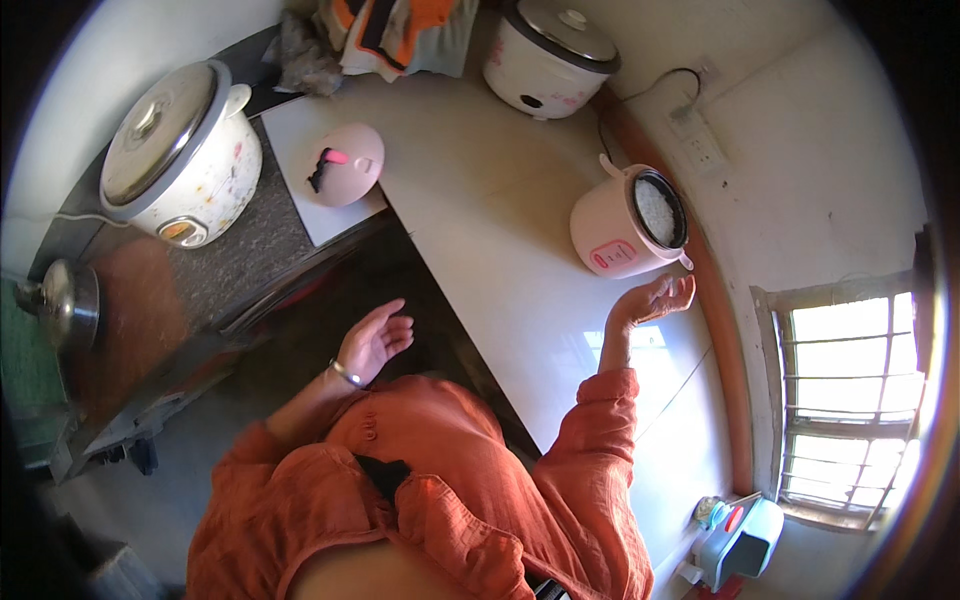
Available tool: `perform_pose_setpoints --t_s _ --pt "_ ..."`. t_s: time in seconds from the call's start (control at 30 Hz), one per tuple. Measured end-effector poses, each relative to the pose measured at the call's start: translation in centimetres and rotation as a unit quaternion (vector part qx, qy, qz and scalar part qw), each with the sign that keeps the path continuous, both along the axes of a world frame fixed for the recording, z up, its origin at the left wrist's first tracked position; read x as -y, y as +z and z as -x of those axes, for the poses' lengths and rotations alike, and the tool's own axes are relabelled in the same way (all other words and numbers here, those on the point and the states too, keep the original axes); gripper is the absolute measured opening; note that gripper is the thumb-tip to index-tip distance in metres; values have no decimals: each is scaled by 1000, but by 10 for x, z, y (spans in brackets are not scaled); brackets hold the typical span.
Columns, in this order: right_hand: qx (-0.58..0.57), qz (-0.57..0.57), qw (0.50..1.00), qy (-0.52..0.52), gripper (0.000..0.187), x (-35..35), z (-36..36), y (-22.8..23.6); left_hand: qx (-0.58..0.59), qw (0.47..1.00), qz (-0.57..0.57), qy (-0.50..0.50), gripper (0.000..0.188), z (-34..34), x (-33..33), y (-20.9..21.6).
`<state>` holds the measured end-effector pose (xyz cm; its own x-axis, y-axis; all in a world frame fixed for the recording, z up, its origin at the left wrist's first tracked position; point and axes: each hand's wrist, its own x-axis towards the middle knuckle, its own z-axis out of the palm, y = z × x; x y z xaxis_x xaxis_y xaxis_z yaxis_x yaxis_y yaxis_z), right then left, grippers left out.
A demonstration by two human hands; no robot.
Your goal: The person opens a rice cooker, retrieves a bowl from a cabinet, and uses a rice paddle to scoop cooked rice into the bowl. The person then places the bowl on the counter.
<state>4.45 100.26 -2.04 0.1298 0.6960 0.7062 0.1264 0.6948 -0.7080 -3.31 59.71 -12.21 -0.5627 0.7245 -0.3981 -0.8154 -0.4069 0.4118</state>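
My left hand (375,343), with a bangle on the wrist, hangs in front of my body over the dark gap below the counter edge. Its fingers are stretched out and hold nothing. My right hand (652,300) is raised just below a small pink rice cooker (602,232), palm up, with loosely bent fingers apart and nothing visible in them. The cooker has no lid on, and white rice (655,212) shows in its dark inner pot. A round pink lid (362,185) lies at the counter's left part, with a black and bright pink item (325,170) on it.
A large white rice cooker (235,175) stands on the dark stone top at left, beside a steel pot (75,305). Another white cooker (535,70) sits at the back near folded cloths (400,35). A barred window (845,400) and a blue container (750,545) are at right.
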Motion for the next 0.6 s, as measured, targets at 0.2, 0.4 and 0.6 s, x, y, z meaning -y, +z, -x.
perform_pose_setpoints --t_s 0.2,0.4,0.6 --pt "-6 346 915 207 56 -95 -42 -97 -281 949 23 -144 41 63 -150 48" --pt "-192 409 790 413 59 -128 -10 -76 -411 877 142 -204 69 96 -294 46" --pt "-156 409 796 419 56 -146 -5 -92 -401 893 50 -197 78 93 -372 53"
